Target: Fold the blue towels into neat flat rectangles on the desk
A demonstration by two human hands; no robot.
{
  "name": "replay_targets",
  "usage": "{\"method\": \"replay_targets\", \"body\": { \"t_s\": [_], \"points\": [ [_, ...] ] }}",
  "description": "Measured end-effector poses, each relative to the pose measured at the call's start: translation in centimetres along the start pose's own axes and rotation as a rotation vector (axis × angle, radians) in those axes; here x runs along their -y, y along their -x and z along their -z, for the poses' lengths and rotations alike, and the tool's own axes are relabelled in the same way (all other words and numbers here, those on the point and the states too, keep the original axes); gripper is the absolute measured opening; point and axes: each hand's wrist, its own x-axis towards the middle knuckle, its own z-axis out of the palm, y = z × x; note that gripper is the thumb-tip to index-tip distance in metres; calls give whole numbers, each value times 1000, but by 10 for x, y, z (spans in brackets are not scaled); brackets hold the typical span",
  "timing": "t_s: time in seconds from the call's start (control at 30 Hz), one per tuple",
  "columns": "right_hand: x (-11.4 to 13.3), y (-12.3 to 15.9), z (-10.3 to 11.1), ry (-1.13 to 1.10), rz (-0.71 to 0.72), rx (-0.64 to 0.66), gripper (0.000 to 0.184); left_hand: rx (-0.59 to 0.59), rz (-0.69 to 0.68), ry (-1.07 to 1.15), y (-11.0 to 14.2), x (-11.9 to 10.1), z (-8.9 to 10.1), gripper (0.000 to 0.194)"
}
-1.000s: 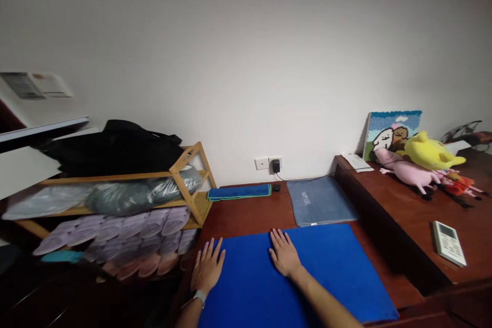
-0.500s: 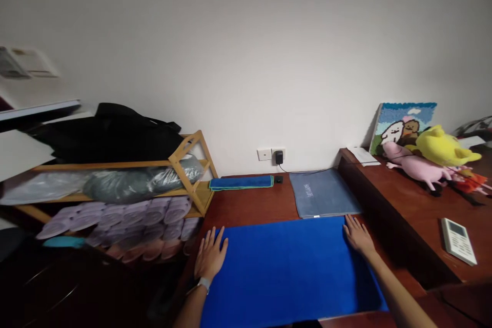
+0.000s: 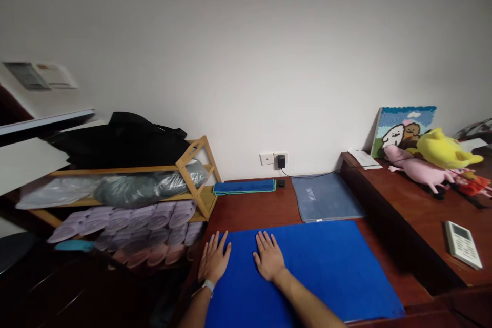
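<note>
Pressing both hands flat on the blue cloth (image 3: 323,266)

Left hand (image 3: 215,261) at its left edge, right hand (image 3: 270,259) inward, fingers extended; the cloth lies on the table (image 3: 253,210), near the grey towel (image 3: 326,197).

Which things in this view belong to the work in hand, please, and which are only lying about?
Seem part of the work:
- blue cloth, spread flat
- left hand, at its left edge
- right hand, flat on it

Seem just lying about:
- grey-blue towel
- green-edged cloth
- remote control
- yellow toy
- black bag
</note>
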Motion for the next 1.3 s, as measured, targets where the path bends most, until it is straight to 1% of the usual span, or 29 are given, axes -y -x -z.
{"method": "replay_targets", "body": {
  "t_s": [0.03,0.07,0.13,0.2,0.27,0.33,0.4,0.47,0.53,0.57,0.6,0.63,0.67,0.73,0.8,0.83,0.9,0.93,0.97,1.0,1.03,1.07,1.1,1.13,1.2,1.3],
  "points": [
    [-7,0,1,15,-25,8,68,1,-3,2,0,0,0,57],
    [-20,3,5,38,-53,7,68,3,-4,4,0,0,0,58],
    [-58,15,21,105,-126,-11,67,2,-4,12,0,0,0,57],
    [-106,36,44,186,-240,-50,65,-8,-4,21,0,-1,0,57],
    [-157,64,73,264,-397,-102,62,-18,-2,24,0,-2,0,57],
    [-203,94,103,298,-519,-130,62,-26,-5,21,0,-3,-1,57],
    [-239,118,128,319,-617,-153,64,-36,-3,22,0,-5,-1,58],
    [-260,132,145,317,-688,-181,63,-44,1,36,1,-5,0,58],
    [-263,133,151,305,-711,-226,62,-46,6,59,1,-5,0,57],
    [-258,129,150,297,-701,-254,62,-47,6,68,1,-5,0,57],
    [-247,121,146,289,-674,-280,62,-50,6,72,1,-5,0,57],
    [-231,111,139,283,-640,-301,63,-51,5,69,1,-5,1,57],
    [-211,100,130,269,-584,-304,63,-51,6,60,1,-5,1,57],
    [-159,76,102,244,-450,-274,64,-40,10,36,1,-5,3,56],
    [-98,54,67,194,-257,-229,61,-25,15,19,1,-6,4,56],
    [-68,45,48,160,-155,-185,60,-22,14,17,2,-6,5,56],
    [-18,32,16,85,10,-109,61,-23,13,22,2,-5,5,56],
    [-1,28,4,52,67,-78,63,-22,12,23,2,-5,5,56],
    [10,26,-4,28,86,-52,64,-21,12,24,2,-5,5,56],
    [13,25,-9,17,81,-30,65,-18,11,23,2,-5,5,56],
    [9,25,-9,20,56,-14,66,-15,10,22,2,-4,5,56],
    [-2,27,-6,39,11,-6,67,-14,8,21,2,-4,5,56],
    [-19,31,1,69,-45,-6,67,-17,6,21,2,-4,5,56],
    [-42,37,11,109,-106,-16,67,-23,4,22,2,-4,5,56],
    [-97,55,37,198,-267,-59,67,-36,5,20,2,-5,6,56],
    [-184,97,87,304,-551,-133,66,-34,11,19,2,-7,6,56]
  ]
}}
